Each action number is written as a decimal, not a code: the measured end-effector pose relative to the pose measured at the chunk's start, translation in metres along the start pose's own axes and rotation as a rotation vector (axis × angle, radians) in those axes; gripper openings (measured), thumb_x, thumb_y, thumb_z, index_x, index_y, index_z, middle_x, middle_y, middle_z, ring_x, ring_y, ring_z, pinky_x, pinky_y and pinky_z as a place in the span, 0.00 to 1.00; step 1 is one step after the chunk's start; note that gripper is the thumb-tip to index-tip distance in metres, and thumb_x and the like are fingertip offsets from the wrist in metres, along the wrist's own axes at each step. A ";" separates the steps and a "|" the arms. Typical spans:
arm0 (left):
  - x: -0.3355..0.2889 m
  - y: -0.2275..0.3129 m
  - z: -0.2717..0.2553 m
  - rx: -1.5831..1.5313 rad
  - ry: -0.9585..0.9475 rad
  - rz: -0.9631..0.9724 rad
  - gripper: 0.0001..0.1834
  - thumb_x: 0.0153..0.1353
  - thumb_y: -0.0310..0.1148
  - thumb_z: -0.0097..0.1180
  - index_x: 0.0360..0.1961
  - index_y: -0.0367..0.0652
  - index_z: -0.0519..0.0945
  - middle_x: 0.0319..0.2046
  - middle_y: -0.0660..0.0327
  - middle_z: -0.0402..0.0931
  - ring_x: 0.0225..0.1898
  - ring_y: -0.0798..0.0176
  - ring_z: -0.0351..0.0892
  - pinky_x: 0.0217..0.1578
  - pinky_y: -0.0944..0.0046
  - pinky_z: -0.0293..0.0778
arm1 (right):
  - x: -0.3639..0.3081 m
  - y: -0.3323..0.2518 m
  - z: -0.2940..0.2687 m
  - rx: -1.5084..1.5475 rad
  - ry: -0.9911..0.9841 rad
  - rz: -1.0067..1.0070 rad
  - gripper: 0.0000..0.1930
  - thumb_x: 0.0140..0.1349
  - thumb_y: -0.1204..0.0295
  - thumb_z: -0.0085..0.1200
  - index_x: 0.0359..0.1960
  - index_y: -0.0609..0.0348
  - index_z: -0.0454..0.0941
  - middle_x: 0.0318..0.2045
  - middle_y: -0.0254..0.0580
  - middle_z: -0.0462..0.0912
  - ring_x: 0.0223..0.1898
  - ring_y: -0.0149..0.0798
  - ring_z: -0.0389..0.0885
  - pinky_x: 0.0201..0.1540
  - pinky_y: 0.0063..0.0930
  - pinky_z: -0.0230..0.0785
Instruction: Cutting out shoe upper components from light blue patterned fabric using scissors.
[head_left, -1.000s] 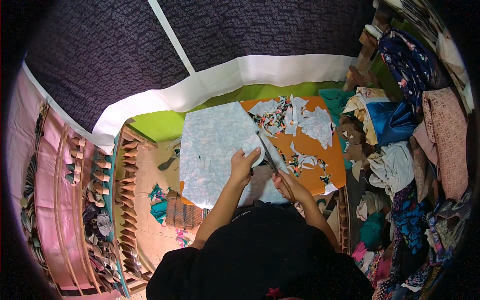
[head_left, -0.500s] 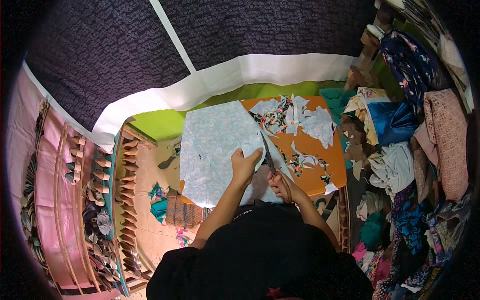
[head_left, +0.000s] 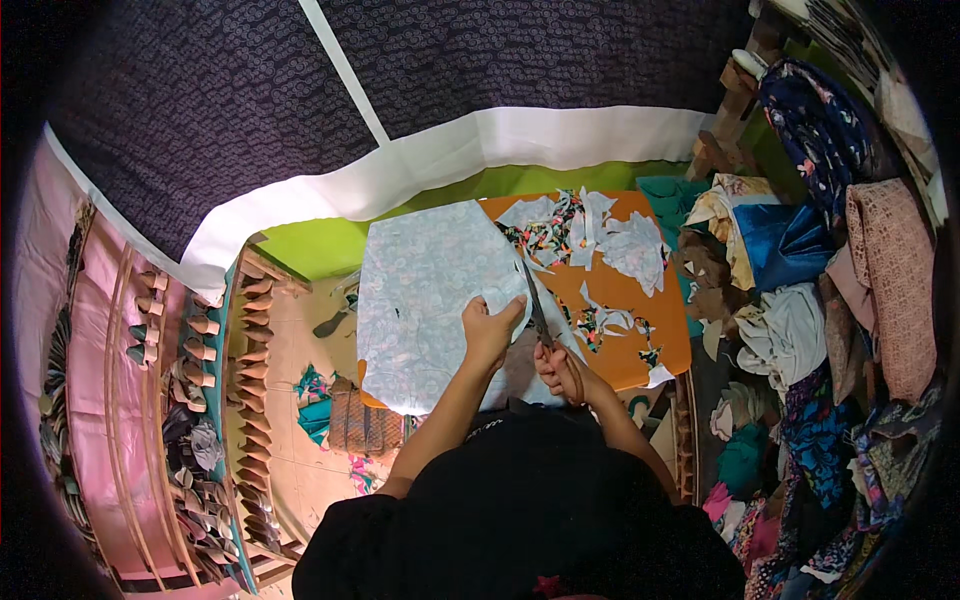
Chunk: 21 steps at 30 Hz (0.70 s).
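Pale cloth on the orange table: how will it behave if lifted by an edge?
Probably floppy: similar pale scraps nearby lie creased and curled. Likely light for its area: the pale cloth looks thin. It may shift, since the left hand holds one edge and nothing visibly pins the far end.

Lettering (head_left: 486,425) on black shirt (head_left: 520,500) — illegible

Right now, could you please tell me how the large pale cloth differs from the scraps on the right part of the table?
The large pale cloth is one broad piece, while the scraps are small and scattered. The cloth lies mostly flat; the scraps are jagged and jumbled. The left hand is on the cloth, but neither hand touches the scraps. Both lie on the orange table.
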<state>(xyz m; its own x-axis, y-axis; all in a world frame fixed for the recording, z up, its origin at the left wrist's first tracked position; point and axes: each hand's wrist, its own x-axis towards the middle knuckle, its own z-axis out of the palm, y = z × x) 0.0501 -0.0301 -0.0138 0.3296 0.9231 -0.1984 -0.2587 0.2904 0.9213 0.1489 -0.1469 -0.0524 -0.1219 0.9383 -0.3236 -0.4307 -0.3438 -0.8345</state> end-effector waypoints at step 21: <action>-0.001 0.009 -0.005 0.050 -0.047 -0.058 0.08 0.43 0.21 0.57 0.26 0.35 0.71 0.24 0.61 0.73 0.21 0.72 0.71 0.22 0.74 0.67 | -0.013 -0.027 0.002 -0.181 -0.031 0.024 0.31 0.44 0.34 0.36 0.31 0.52 0.57 0.17 0.25 0.55 0.14 0.19 0.49 0.13 0.12 0.43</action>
<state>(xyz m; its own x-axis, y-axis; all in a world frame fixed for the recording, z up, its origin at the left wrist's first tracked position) 0.0427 -0.0274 -0.0072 0.3853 0.8918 -0.2370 -0.1925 0.3289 0.9245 0.1603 -0.1497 -0.0246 -0.1590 0.9296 -0.3325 -0.2594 -0.3643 -0.8944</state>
